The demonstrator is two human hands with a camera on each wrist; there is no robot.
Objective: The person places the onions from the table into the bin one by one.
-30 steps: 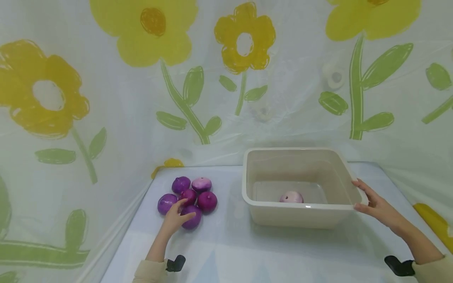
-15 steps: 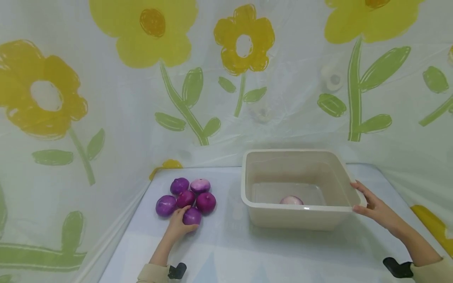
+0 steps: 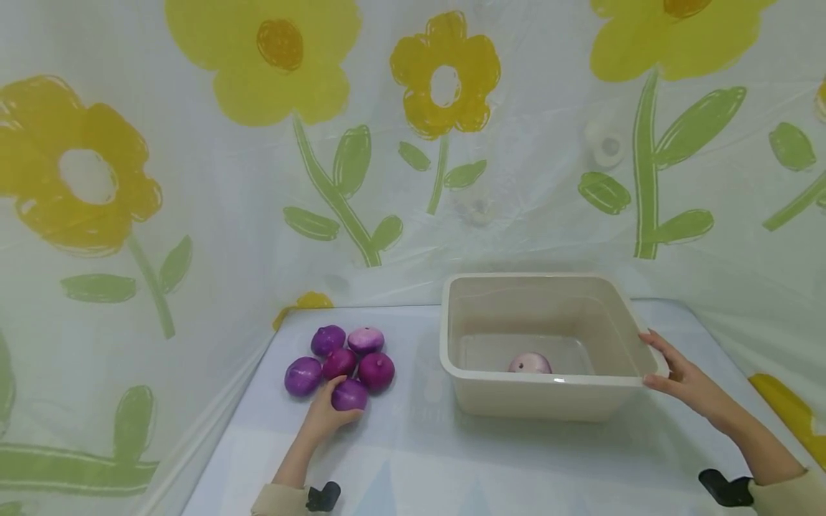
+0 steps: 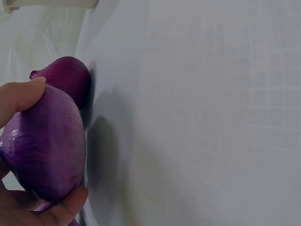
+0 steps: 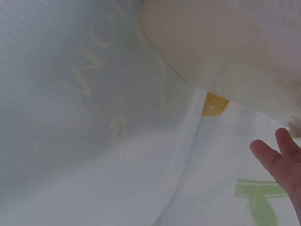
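Note:
Several purple onions (image 3: pixel 340 362) lie in a cluster on the white table (image 3: pixel 413 459), left of a cream plastic tub (image 3: pixel 548 401). My left hand (image 3: pixel 329 412) grips the nearest onion (image 3: pixel 351 395) of the cluster; in the left wrist view my thumb and fingers curl round this onion (image 4: pixel 44 143), with another onion (image 4: pixel 68 75) just behind it. My right hand (image 3: pixel 674 373) rests with straight fingers on the tub's right rim. A pale pink onion (image 3: pixel 530 363) sits in water inside the tub.
A plastic sheet printed with yellow flowers (image 3: pixel 445 72) hangs as a wall behind and on both sides of the table. The right wrist view shows the tub's underside (image 5: pixel 197 42) and the sheet. Bare table lies in front of the tub and onions.
My left hand has slid down from the middle of the cluster and closed round the nearest onion. The right hand has stayed on the tub's rim.

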